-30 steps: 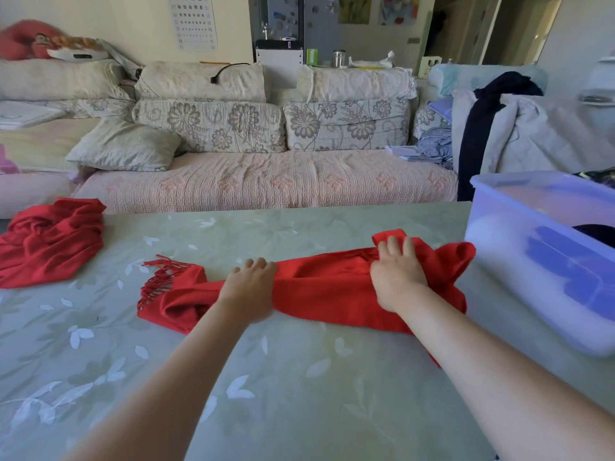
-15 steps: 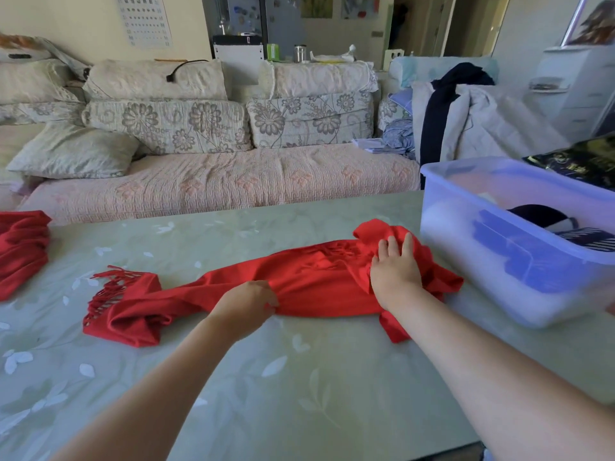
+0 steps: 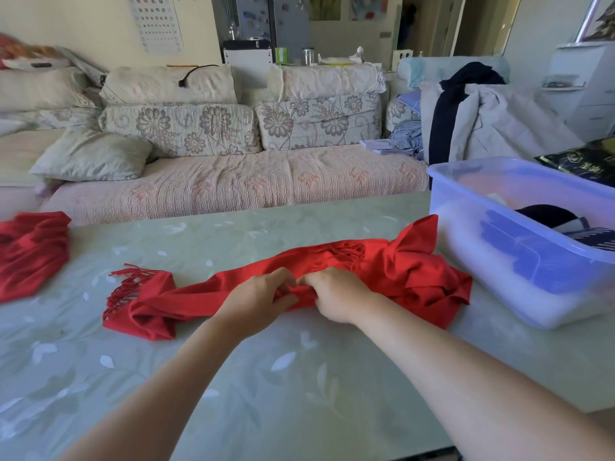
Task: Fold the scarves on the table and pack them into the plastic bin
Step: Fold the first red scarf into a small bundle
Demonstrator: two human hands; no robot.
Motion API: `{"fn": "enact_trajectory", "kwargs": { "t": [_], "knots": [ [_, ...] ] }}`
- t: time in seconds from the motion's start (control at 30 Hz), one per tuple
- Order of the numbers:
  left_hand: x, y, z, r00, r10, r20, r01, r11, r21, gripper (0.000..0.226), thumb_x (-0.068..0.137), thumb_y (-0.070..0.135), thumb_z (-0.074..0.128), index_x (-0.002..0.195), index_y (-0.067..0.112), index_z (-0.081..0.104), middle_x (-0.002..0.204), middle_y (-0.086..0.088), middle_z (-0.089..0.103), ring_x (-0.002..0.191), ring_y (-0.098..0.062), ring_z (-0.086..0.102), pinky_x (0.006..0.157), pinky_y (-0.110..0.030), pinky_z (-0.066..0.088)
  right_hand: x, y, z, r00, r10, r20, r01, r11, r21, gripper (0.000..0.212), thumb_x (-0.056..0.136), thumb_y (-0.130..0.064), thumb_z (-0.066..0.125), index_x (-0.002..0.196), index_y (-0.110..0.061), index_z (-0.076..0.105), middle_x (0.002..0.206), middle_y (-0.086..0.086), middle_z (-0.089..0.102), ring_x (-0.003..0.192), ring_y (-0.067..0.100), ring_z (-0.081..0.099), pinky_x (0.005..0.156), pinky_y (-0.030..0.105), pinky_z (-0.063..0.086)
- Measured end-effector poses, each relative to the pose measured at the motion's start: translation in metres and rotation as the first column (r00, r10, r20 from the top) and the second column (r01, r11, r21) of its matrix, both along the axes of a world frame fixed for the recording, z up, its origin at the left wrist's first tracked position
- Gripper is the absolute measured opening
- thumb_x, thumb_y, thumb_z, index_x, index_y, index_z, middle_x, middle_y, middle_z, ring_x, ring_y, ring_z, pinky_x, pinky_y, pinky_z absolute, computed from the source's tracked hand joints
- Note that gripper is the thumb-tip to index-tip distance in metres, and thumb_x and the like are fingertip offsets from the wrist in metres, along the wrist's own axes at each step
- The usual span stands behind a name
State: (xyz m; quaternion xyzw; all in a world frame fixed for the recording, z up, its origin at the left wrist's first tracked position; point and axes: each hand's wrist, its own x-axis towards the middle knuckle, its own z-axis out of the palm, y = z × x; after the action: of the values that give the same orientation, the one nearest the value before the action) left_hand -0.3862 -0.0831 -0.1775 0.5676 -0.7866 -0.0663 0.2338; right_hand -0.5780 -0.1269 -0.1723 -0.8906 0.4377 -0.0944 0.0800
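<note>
Red fringed scarf [image 3: 409, 271] lies stretched across the counter [image 3: 283, 377], from a fringed end at the left to a bunched end just beside the near wall of the plastic bin [image 3: 499, 277]; contact with the wall cannot be confirmed. A second fringe rests on top of the cloth near its middle, so one doubling appears to be begun, but the piece is rumpled and is not a finished fold. Left-hand grip [image 3: 256, 296] and right-hand grip [image 3: 336, 294] meet at the middle of the scarf, nearly touching. The fingers of both are curled and pinch a ridge of cloth. Second red scarf [image 3: 30, 254] lies in a loose, unfolded heap at the left edge of the counter, well apart from both hands. Judged progress: partial. The bin already holds dark fabric items [image 3: 545, 214], one with light stripes, toward its right side. Whether these are scarves cannot be told, and much of the interior is hidden behind the translucent wall. Remaining work: finish folding the scarf in hand, place it in the bin, then fold and pack the second scarf.
</note>
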Motion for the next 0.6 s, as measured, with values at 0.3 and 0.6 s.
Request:
{"fn": "enact_trajectory", "kwargs": {
  "t": [0.3, 0.6],
  "knots": [
    [0.079, 0.020, 0.014, 0.931, 0.172, 0.321, -0.190, 0.981, 0.026, 0.015, 0.090, 0.031, 0.061, 0.102, 0.026, 0.068, 0.095, 0.001, 0.071, 0.088, -0.025, 0.065, 0.066, -0.032, 0.046, 0.003, 0.015, 0.025, 0.863, -0.065, -0.501, 0.064, 0.998, -0.018, 0.035, 0.083, -0.014, 0.054, 0.114, -0.019, 0.069, 0.119, 0.008, 0.067, 0.110, 0.032, 0.063, 0.091, 0.037, 0.051],
    [0.058, 0.067, 0.032, 0.995, -0.015, 0.102, -0.015, 0.956, 0.292, 0.021, 0.076, 0.041, 0.074, 0.090, 0.038, 0.059, 0.078, 0.015, 0.061, 0.066, -0.001, 0.054, 0.060, -0.017, 0.043, 0.069, 0.054, 0.011, 0.981, 0.192, 0.003, -0.180, 0.914, 0.365, 0.037, 0.073, -0.035, 0.068, 0.109, -0.038, 0.061, 0.109, -0.011, 0.065, 0.101, 0.015, 0.063, 0.087, 0.036, 0.054]
  ]
}}
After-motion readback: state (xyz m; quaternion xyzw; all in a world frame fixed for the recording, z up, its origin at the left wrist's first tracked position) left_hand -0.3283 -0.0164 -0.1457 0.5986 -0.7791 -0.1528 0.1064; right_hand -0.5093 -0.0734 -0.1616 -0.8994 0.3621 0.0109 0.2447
